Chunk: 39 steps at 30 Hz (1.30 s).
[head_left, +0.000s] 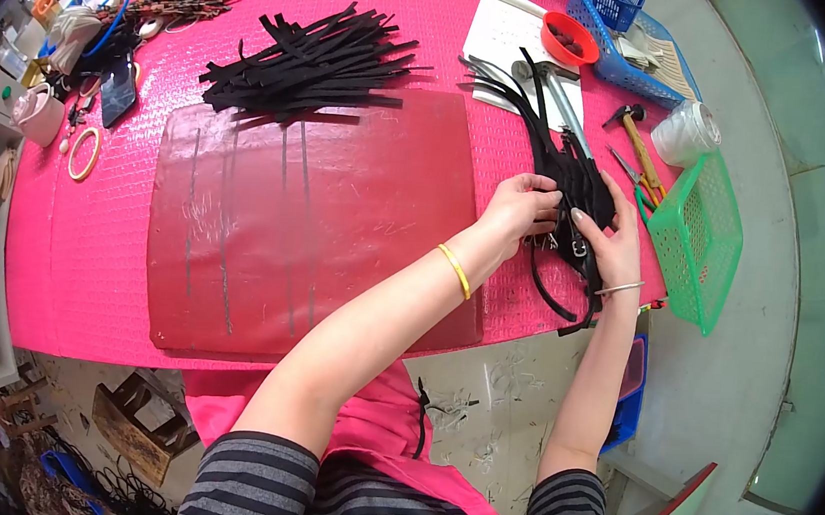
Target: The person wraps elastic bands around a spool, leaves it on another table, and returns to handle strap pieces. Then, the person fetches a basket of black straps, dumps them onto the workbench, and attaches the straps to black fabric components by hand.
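Observation:
A bundle of black straps with metal buckles (573, 189) lies at the right side of the pink table. My left hand (518, 208) has its curled fingers on the bundle's left side. On the right side, my right hand (615, 241) wraps thumb and fingers round the same straps near a buckle. Loose strap ends spread above and below my hands. A heap of black strips (307, 63) rests across the top edge of a dark red mat (337, 209). Beneath the upper strap ends is a white sheet (496, 40).
Right of the bundle are a hammer (637, 145), pliers (632, 175), a green basket (701, 238) and a clear plastic jar (687, 134). A red bowl (570, 40) and blue basket (619, 58) stand at the back. A phone (118, 91) and cords lie left.

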{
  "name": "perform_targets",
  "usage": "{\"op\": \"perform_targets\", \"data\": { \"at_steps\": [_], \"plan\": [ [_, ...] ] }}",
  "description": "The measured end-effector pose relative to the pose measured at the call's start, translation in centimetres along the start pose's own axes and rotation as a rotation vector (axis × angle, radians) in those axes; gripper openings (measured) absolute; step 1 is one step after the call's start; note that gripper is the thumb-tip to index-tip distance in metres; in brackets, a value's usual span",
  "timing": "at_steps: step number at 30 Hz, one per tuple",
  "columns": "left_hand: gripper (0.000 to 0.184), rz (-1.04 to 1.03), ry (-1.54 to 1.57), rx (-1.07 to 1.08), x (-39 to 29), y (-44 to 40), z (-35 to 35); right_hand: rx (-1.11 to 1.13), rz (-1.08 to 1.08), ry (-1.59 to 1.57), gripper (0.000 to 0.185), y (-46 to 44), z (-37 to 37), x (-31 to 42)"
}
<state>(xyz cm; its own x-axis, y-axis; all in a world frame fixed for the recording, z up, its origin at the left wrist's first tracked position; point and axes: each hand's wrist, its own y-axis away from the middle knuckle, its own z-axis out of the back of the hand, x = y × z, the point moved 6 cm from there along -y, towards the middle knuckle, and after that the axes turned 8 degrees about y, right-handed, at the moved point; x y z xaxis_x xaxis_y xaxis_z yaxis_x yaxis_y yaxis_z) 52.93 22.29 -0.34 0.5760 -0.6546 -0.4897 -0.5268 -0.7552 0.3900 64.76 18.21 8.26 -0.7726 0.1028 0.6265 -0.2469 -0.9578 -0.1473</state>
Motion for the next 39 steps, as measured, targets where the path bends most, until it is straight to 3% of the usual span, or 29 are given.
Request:
{"op": "perform_targets", "data": {
  "at_steps": [2, 11, 19, 22, 25, 26, 29, 31, 34, 35, 37, 39],
  "plan": [
    [0.033, -0.017, 0.0, 0.001, -0.1, -0.2, -0.1, 0.034, -0.047, -0.081, 0.063, -0.3, -0.1, -0.5],
    [0.03, 0.007, 0.009, 0.0, -0.2, -0.5, 0.4, -0.005, -0.002, 0.23, 0.07, -0.9, -1.1, 0.9],
    [0.027, -0.044, -0.139, -0.004, -1.1, -0.4, 0.6, 0.091, -0.045, 0.105, 0.067, -1.9, -0.7, -1.1],
    [0.032, -0.435, -0.529, -0.199, -2.0, -1.2, 1.3, 0.077, -0.012, 0.092, 0.065, -2.3, -0.5, -1.9],
    [0.034, -0.976, -0.996, -0.04, -4.7, 3.3, -2.4, 0.04, 0.017, 0.111, 0.064, -2.2, -0.2, -2.6],
    [0.034, -0.775, -1.12, 0.028, -3.9, 3.3, -2.8, 0.011, 0.044, 0.151, 0.063, -2.0, 0.1, -2.5],
    [0.032, -0.697, -1.262, 0.079, -2.8, 3.8, -1.9, -0.038, 0.042, 0.095, 0.061, -1.6, 1.4, -2.4],
    [0.031, -0.837, -1.248, 0.093, -2.9, 4.4, -1.5, -0.068, 0.055, 0.01, 0.055, -1.0, 3.1, -1.6],
    [0.03, -0.971, -1.15, 0.122, -5.3, 7.5, -2.3, -0.317, 0.09, 0.234, 0.049, 0.7, 7.8, -2.4],
    [0.033, -1.065, -1.132, 0.157, -6.9, 9.4, -3.4, -0.346, 0.054, 0.289, 0.048, 1.9, 9.8, -0.8],
    [0.04, -1.24, -1.122, 0.238, -10.1, 13.1, -5.5, -0.461, 0.212, 0.39, 0.047, 4.3, 13.2, 1.2],
    [0.052, -1.396, -1.101, 0.335, -12.7, 17.8, -8.0, -0.422, 0.131, 0.306, 0.046, 7.3, 14.8, 5.6]
  ]
}}
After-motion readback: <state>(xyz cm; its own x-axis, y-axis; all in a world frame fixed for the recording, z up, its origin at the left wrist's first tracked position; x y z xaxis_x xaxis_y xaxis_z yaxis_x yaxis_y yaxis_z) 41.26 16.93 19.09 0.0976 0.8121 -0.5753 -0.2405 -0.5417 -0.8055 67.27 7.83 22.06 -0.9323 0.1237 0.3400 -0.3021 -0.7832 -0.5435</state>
